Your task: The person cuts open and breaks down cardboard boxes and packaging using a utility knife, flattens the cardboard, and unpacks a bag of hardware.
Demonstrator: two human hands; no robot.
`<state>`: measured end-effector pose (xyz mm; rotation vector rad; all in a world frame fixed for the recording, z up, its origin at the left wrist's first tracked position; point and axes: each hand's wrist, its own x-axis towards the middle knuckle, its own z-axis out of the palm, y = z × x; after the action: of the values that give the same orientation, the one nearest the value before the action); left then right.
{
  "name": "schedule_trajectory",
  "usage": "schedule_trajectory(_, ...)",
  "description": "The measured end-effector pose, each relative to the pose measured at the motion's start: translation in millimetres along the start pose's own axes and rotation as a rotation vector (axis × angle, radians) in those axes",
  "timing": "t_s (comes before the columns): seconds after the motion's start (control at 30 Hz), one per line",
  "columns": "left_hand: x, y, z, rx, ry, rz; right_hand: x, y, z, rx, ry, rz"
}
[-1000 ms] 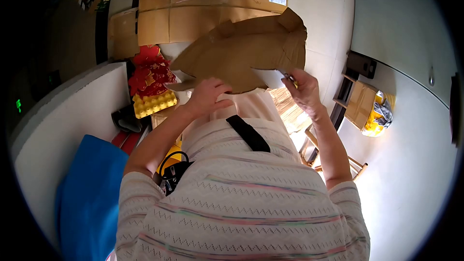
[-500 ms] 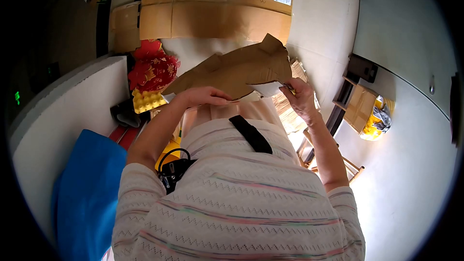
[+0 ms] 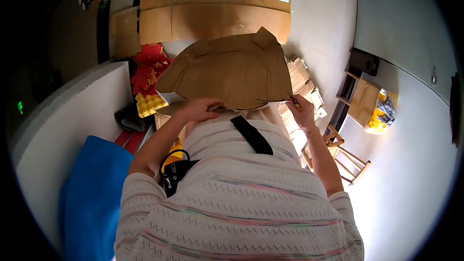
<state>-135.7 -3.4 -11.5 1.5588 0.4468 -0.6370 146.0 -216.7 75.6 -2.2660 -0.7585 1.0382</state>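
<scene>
A large brown cardboard sheet point(image 3: 227, 70) with creased, curved edges spreads in front of my body. My left hand point(image 3: 198, 110) is closed on its near edge, thumb and fingers pinching it left of the middle. At the near right corner my right hand point(image 3: 303, 111) is closed on the edge, beside a ragged slit running along that side. Something small and dark shows at the fingertips there; I cannot make out what it is.
Flattened cardboard boxes point(image 3: 217, 21) lie beyond the sheet. Stacked cardboard pieces point(image 3: 305, 84) and a wooden stool point(image 3: 345, 157) are to the right, near an open box point(image 3: 365, 102). At left are red bags point(image 3: 149, 70), a low white wall point(image 3: 92, 101) and a blue cover point(image 3: 96, 193).
The cardboard sheet has swung flatter, showing more of its surface. My right hand has moved slightly down, and the pale folded flap beside it no longer shows. My left hand has shifted slightly right.
</scene>
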Motion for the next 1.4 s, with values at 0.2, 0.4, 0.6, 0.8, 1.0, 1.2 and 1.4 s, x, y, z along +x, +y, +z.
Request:
schedule_trajectory(0.2,0.5,-2.1,11.0,0.297,0.039,0.033,-18.4,3.8,12.4,0.057,0.015,0.073)
schedule_trajectory(0.4,-6.8,8.5,31.3,0.496,0.043,0.109,-44.5,39.6,13.5,0.315,-0.165,0.285)
schedule_trajectory(0.6,-3.1,23.7,50.7,0.697,-0.021,0.236,-60.9,97.7,12.4,0.437,-0.094,0.828)
schedule_trajectory(0.8,-5.5,63.5,103.9,0.779,0.000,0.355,-101.1,164.0,40.2,0.601,-0.072,1.077)
schedule_trajectory(1.0,-6.9,106.3,182.2,0.895,0.071,0.436,-187.4,235.5,60.3,0.874,0.248,1.018)
schedule_trajectory(1.2,20.7,127.3,248.0,0.854,0.109,0.533,-263.3,315.9,33.6,1.059,0.556,0.807)
schedule_trajectory(1.4,102.3,134.3,297.2,0.696,-0.128,0.589,-310.4,339.8,-2.8,1.129,0.861,0.930)
